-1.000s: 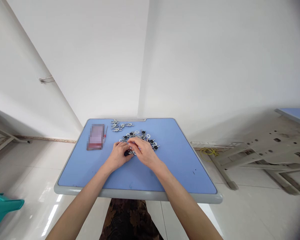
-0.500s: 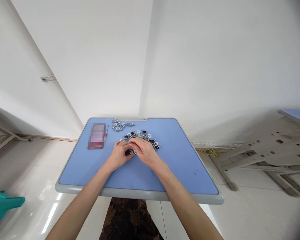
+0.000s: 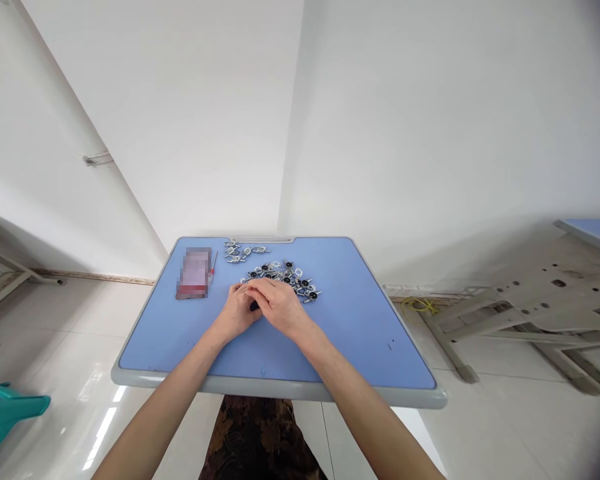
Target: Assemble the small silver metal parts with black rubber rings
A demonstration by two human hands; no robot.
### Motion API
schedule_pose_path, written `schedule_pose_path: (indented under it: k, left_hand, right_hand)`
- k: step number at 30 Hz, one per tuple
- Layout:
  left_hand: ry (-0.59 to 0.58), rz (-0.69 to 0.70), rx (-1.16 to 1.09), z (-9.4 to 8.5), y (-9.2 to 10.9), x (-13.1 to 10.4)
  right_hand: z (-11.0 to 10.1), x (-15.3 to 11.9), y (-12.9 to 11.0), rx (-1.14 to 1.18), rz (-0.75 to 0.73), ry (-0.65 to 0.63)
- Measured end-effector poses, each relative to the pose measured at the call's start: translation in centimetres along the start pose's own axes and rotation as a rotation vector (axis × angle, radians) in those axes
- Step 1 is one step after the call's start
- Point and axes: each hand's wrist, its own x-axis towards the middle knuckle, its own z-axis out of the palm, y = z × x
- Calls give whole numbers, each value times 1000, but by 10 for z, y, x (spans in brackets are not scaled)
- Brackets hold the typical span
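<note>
Two bare hands at work on a pale-blue, grey-rimmed tabletop [image 3: 375,340]; bearings are read from a clock centred on the hands, with twelve toward the wall. The left hand [image 3: 238,312] is curled, palm inward, about a small dark object [image 3: 254,305], of which only a sliver shows in the gap between the hands. The right hand [image 3: 281,308] arches over from three o'clock, its fingers bunched and pointing to nine, the tips appearing to meet those of the left. Whether either hand is closed tightly on the object cannot be told, since the knuckles hide the contact.

From twelve round to two o'clock, just beyond the fingers, spreads a heap of silver metal parts with round black discs [image 3: 287,281]. At eleven lies a smaller group of silver metal parts [image 3: 247,252], well apart from the heap. At ten are a slender rod with a red portion [image 3: 212,271] and, beside it, a flat, pixelated rectangular item [image 3: 195,273].

Step in hand, as judged: close two-handed fingertip handling of one small piece. The next move seems to call for a steady left hold and light, precise right fingertips.
</note>
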Motion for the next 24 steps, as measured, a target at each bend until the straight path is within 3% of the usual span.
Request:
schedule_pose_path:
  k: [8, 13, 16, 19, 22, 24]
  left_hand:
    - [-18, 4, -2, -5, 7, 1]
    - [-7, -8, 4, -6, 7, 1]
    - [-30, -9, -9, -8, 8, 2]
    - [-67, -25, -22, -11, 9, 2]
    - [-65, -36, -36, -13, 11, 2]
    - [-58, -36, -40, -13, 12, 2]
  right_hand:
    - [2, 0, -3, -95, 115, 104]
    - [3, -5, -3, -4, 106, 65]
    - [-5, -7, 5, 127, 101, 20]
    - [-19, -7, 15, 228, 193, 63]
    - [-30, -6, 21, 243, 241, 136]
    - [-32, -6, 21, 206, 213, 80]
